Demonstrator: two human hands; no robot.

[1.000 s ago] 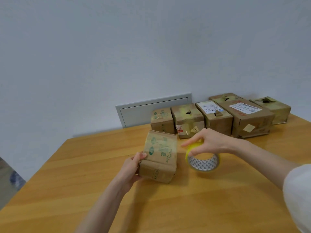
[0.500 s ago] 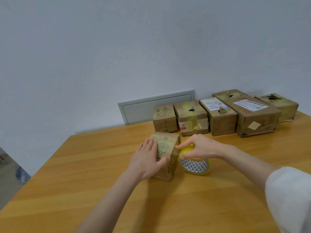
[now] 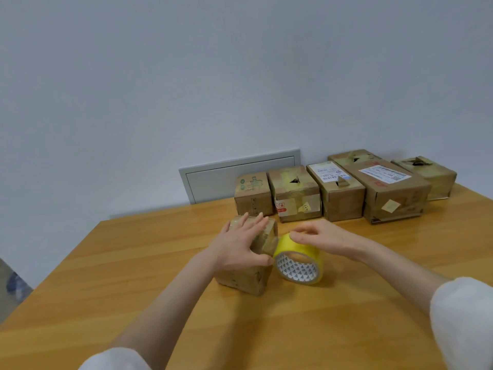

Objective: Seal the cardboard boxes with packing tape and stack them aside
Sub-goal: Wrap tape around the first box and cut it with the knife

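A: Where's the small box (image 3: 244,280)?
B: Mid-table (image 3: 128,268), pressed under the flat, straight-fingered left hand (image 3: 240,247). The right hand (image 3: 322,237) pinches the tape roll (image 3: 300,264) touching its right side.
A: Risk?
B: Pulling hard could skid that light box, creasing the tape.

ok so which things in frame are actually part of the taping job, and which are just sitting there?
In the job:
small box, with the left hand flat on top
yellow tape roll, right hand curled over it
row of boxes by the wall

Just there:
wooden table
grey wall panel
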